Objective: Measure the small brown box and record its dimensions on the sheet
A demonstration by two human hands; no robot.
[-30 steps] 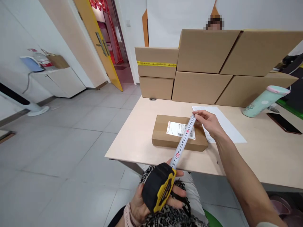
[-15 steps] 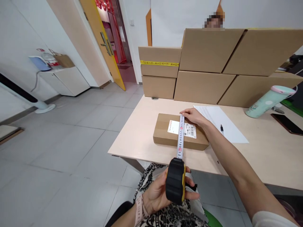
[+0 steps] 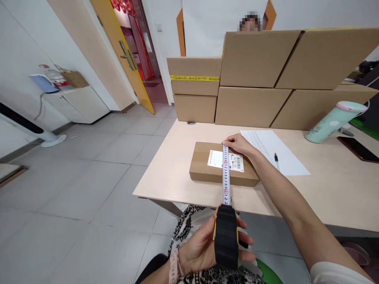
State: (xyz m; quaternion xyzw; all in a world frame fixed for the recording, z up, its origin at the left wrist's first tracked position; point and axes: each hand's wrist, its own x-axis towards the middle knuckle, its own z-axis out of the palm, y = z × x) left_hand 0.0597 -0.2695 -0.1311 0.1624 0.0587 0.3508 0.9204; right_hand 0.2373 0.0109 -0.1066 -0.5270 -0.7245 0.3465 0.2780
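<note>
A black and yellow tape measure [image 3: 226,236] sits in my left hand [image 3: 199,246], whose fingers wrap round its case below the table edge. Its white blade [image 3: 226,173] runs out across a small brown cardboard box [image 3: 204,175] lying flat on the table. At the box's far edge, my right hand [image 3: 238,144] pinches the blade's end. White labels [image 3: 214,158] are stuck on the box top, and the blade passes over them. The near part of the blade hangs past the box's front edge.
Stacked cardboard boxes [image 3: 251,104] line the back of the table [image 3: 166,169]; a person's head shows above them. Right of the small box lie a printed sheet [image 3: 284,156] and a pen [image 3: 276,157]. Farther right are a mint tumbler [image 3: 331,124] and a phone [image 3: 359,148].
My left hand and the tape case have shifted slightly right and down, and a little more blade shows. My right hand stays at the box's far edge. The view has moved slightly.
</note>
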